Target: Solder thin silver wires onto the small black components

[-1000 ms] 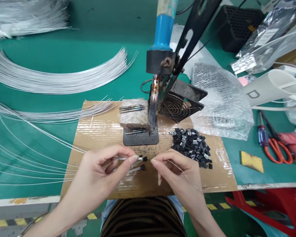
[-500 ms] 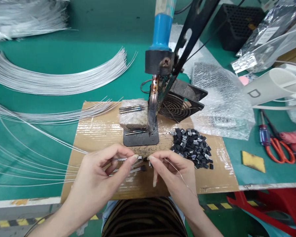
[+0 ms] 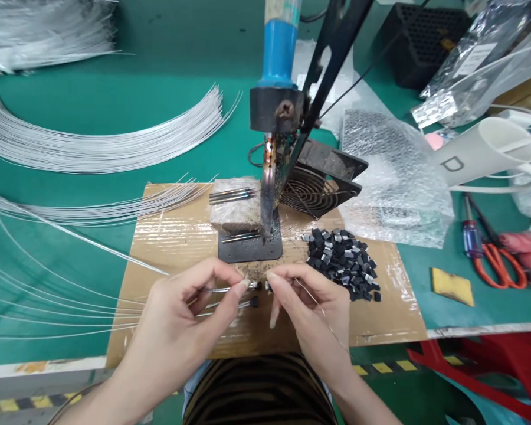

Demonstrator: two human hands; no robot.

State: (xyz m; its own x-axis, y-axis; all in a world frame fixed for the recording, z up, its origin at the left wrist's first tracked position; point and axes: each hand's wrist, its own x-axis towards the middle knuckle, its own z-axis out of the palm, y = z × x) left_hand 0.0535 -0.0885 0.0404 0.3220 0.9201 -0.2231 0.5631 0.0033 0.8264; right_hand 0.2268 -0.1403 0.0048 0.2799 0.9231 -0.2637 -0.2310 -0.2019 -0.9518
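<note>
My left hand (image 3: 183, 316) pinches several thin silver wires (image 3: 223, 290) between thumb and fingers; one wire end carries a small black component (image 3: 254, 301). My right hand (image 3: 312, 307) is pinched at the tip of the upper wire, fingertips almost touching the left thumb, with a fine solder wire (image 3: 318, 307) trailing back over its knuckles. Both hands hover over a taped cardboard sheet (image 3: 181, 236), just in front of a black metal base plate (image 3: 250, 248) under a mounted soldering iron (image 3: 269, 118).
A pile of small black components (image 3: 343, 262) lies right of the hands. Curved bundles of silver wire (image 3: 101, 139) spread over the green table at left. A small fan (image 3: 314, 189), bubble wrap (image 3: 393, 177), scissors (image 3: 498, 265), a screwdriver (image 3: 471, 233) and a yellow sponge (image 3: 451, 287) sit at right.
My right hand has moved left until its fingertips meet the wire tip held by my left hand. The view has shifted slightly.
</note>
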